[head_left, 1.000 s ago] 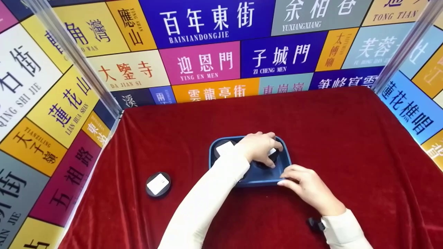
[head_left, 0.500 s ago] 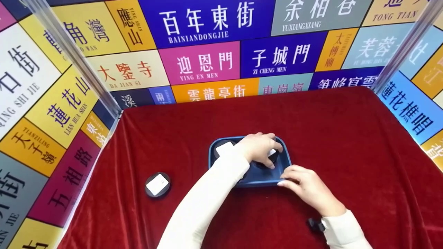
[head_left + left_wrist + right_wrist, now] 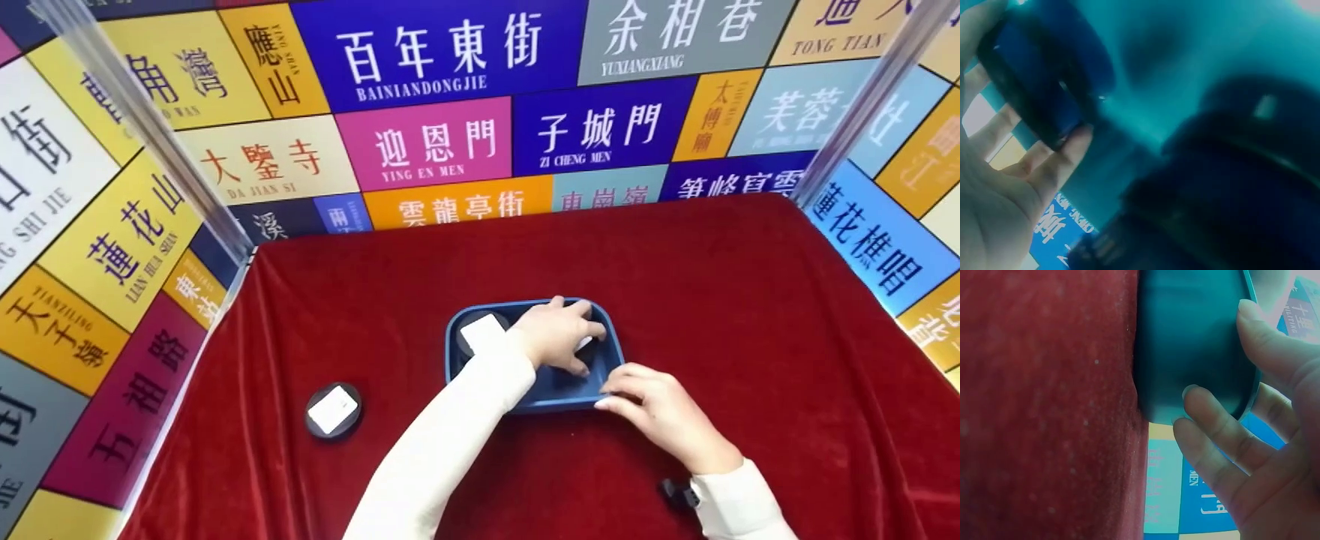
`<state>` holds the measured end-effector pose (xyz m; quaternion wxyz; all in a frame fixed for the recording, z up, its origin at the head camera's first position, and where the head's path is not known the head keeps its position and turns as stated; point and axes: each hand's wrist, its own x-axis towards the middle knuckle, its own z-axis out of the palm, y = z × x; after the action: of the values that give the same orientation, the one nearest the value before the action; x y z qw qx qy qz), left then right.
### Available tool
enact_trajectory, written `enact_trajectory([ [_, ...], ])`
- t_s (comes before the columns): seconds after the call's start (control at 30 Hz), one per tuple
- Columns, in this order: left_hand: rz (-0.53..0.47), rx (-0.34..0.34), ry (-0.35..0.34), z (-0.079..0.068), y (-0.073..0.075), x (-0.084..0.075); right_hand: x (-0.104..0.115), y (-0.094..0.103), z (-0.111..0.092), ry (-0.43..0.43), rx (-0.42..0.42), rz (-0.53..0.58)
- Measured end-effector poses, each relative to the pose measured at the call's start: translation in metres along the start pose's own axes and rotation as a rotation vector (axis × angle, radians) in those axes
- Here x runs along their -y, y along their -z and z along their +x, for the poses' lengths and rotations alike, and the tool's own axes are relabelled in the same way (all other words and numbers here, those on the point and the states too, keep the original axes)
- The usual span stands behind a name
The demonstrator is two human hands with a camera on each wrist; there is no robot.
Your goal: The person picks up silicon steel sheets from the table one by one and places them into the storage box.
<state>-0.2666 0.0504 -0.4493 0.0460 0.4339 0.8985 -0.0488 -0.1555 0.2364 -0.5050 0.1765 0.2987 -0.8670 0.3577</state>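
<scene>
A blue tray with rounded corners [image 3: 555,406] stands on the red cloth. My left hand [image 3: 551,334] reaches into its right part, fingers and thumb bent round a dark, round, flat piece [image 3: 1044,67]. From the head view this piece is mostly covered, with a bit of white showing. At the tray's near right corner, my right hand [image 3: 664,412] pinches the rim, thumb on one side and fingers on the other [image 3: 1224,427]. Another dark disc with a white label [image 3: 484,334] lies in the tray's left part, partly behind the left wrist.
Left of the tray, a similar dark disc with a white label [image 3: 334,411] lies on the red cloth [image 3: 712,285]. Colourful sign panels [image 3: 450,142] surround the table behind and at both sides, with clear corner posts [image 3: 874,101].
The head view has shifted slightly, so the scene sits a little lower and further left. Less white shows beneath my left hand. My right hand keeps its hold on the tray corner.
</scene>
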Motion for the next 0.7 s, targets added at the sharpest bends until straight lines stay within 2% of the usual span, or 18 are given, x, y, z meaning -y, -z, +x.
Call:
enact_trajectory([
  [0.2,0.002,-0.006,0.006,-0.0023,-0.0038,0.0019,0.0003,-0.0018,0.0013,-0.017,0.011,0.014],
  [0.53,-0.002,0.014,0.025,-0.0017,-0.0048,0.0008,0.0039,-0.0023,0.0016,0.030,-0.022,0.012],
  [0.7,0.010,-0.004,0.024,-0.0018,-0.0062,-0.0004,0.0026,-0.0014,0.0008,0.017,-0.018,0.016],
])
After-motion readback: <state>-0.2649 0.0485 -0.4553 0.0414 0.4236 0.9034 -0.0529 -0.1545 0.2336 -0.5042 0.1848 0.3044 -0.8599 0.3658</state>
